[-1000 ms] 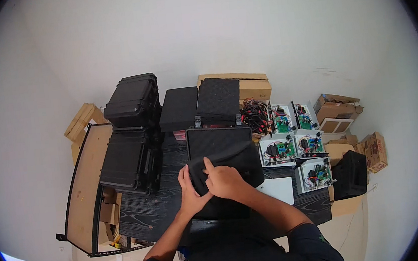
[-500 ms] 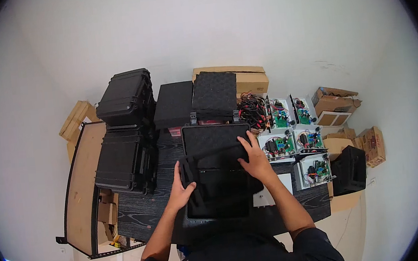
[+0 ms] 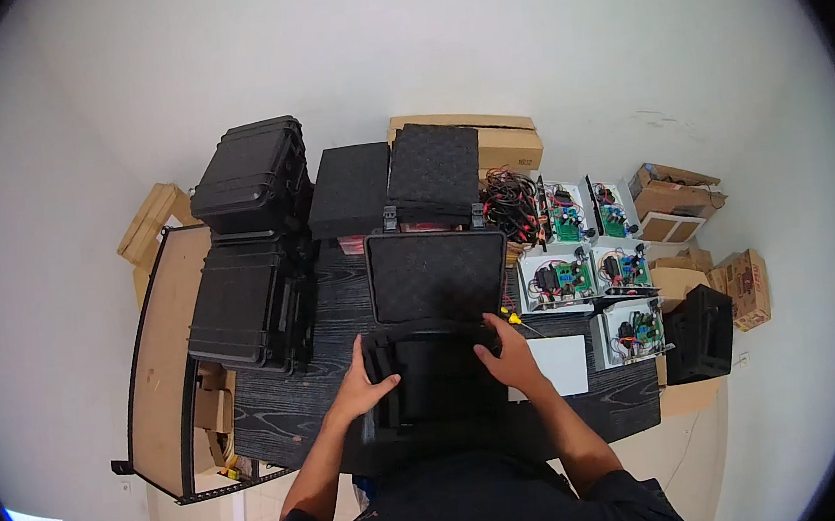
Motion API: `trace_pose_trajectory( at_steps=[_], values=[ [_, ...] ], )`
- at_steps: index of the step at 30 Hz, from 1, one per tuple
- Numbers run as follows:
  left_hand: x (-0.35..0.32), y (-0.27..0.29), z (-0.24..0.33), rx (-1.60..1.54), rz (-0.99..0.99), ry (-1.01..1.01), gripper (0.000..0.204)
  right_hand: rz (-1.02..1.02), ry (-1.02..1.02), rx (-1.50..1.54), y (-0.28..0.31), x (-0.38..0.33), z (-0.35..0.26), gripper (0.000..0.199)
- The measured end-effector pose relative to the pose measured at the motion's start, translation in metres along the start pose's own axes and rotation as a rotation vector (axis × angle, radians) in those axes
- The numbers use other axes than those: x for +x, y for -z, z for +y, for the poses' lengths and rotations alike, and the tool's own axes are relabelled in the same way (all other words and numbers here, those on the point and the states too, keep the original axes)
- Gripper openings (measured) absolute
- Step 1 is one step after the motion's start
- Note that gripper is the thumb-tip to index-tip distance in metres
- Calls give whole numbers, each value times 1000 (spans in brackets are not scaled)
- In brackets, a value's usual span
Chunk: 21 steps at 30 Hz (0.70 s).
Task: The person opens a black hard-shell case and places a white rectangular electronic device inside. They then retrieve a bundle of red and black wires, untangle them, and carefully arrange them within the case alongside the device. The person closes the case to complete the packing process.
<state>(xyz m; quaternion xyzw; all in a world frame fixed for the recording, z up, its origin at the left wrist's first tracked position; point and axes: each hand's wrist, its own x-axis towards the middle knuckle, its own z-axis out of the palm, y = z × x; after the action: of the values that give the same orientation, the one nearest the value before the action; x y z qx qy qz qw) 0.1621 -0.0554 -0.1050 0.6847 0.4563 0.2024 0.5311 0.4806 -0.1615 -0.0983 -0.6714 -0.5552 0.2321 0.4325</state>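
Note:
A black hard case lies open in front of me, its raised lid lined with bumpy foam. Over its lower half is a black foam insert with cutouts, too dark to make out fully. My left hand grips the insert's left side, thumb on top and fingers along the outside. On the opposite side, my right hand holds it the same way, thumb turned inward. Whether the insert rests on the case bottom is hidden in the dark.
Two closed black cases are stacked at the left. Black foam blocks stand behind the lid, beside tangled cables. At the right are several open circuit-board units, a white panel and a yellow-handled screwdriver.
The foam insert and my hands have moved toward me and lower, uncovering the lid's foam lining. My right hand has come down from the far corner. The screwdriver now shows.

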Motion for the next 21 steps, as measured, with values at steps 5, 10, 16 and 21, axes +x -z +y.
trace_pose_trajectory(
  at_steps=[5, 10, 16, 21],
  values=[
    [6, -6, -26, 67, 111, 84, 100, 44, 384, -215, -7, 4, -36, 39],
    [15, -11, -27, 223, 167, 32, 95, -210, 628, -295, -54, 7, -65, 15],
    [-2, 1, 28, 279, 194, 109, 91, -57, 650, -13, -28, 36, -111, 6],
    [-18, 24, 15, 171, 415, -218, 83, 363, -53, 87, 13, 63, -28, 8]
  ],
)
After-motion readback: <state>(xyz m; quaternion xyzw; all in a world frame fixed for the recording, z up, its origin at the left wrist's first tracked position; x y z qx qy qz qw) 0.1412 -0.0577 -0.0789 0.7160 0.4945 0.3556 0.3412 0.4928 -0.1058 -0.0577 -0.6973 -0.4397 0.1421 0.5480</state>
